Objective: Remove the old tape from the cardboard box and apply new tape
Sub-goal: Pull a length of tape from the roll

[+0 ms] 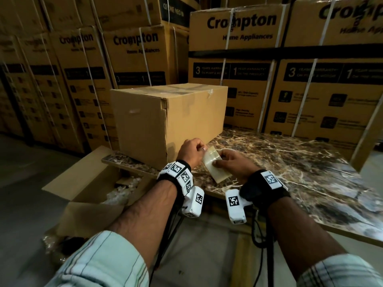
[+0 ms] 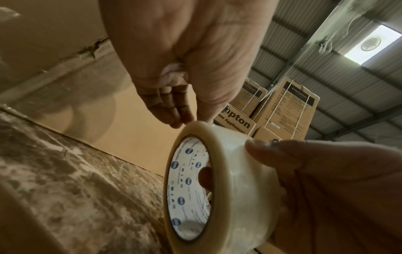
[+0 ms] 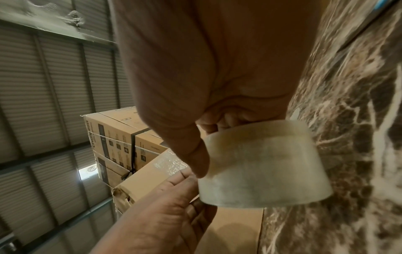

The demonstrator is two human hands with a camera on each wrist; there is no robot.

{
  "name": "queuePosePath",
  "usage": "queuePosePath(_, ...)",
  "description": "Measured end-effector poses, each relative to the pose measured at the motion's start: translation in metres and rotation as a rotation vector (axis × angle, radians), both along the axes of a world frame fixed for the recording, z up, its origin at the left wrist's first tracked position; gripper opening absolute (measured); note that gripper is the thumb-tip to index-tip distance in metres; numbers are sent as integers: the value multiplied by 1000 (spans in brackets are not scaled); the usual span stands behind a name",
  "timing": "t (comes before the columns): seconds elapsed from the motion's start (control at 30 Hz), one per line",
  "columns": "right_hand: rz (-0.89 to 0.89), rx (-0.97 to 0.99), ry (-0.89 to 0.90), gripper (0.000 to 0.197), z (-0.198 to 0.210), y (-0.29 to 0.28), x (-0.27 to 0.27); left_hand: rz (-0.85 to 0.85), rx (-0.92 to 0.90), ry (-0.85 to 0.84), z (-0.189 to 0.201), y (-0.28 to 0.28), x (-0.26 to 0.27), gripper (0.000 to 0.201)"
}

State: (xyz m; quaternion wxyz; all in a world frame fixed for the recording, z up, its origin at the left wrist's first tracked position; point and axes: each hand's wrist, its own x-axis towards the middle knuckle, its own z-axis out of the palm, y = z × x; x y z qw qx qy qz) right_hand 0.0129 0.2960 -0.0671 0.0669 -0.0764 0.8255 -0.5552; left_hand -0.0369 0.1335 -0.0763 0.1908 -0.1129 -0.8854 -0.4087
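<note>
So the cardboard box (image 1: 167,121) is sitting at the far-left corner of the marble worktop (image 1: 310,172), and its top looks like it still has clear tape across it, so the peeling isn't finished as far as I can tell. Right hand (image 1: 234,164) is wrapped round the tape roll (image 1: 215,168) just in front of the box, left hand (image 1: 191,150) has its fingertips pinched together at the roll's edge, probably hunting the loose end. No fresh strip down yet.

One plain cardboard box (image 1: 165,119), one tape roll (image 1: 215,166), two hands.
</note>
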Motion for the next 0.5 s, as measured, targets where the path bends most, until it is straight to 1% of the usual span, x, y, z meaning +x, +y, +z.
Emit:
queuePosePath(0.1,34,19,10,32,-4,-1,2,54,-12,29,-1,3,2,11)
queuePosePath(0.2,103,143,49,49,-1,-4,9,88,8,79,0,7,5,12)
queuePosePath(0.23,108,151,73,51,-1,-3,8,100,4,103,2,8,6,12)
queuePosePath(0.33,95,98,120,49,3,-5,11,135,-37,183,8,7,8,13)
queuePosePath(0.5,62,103,212,36,14,-8,13,165,-97,289,23,5,7,11)
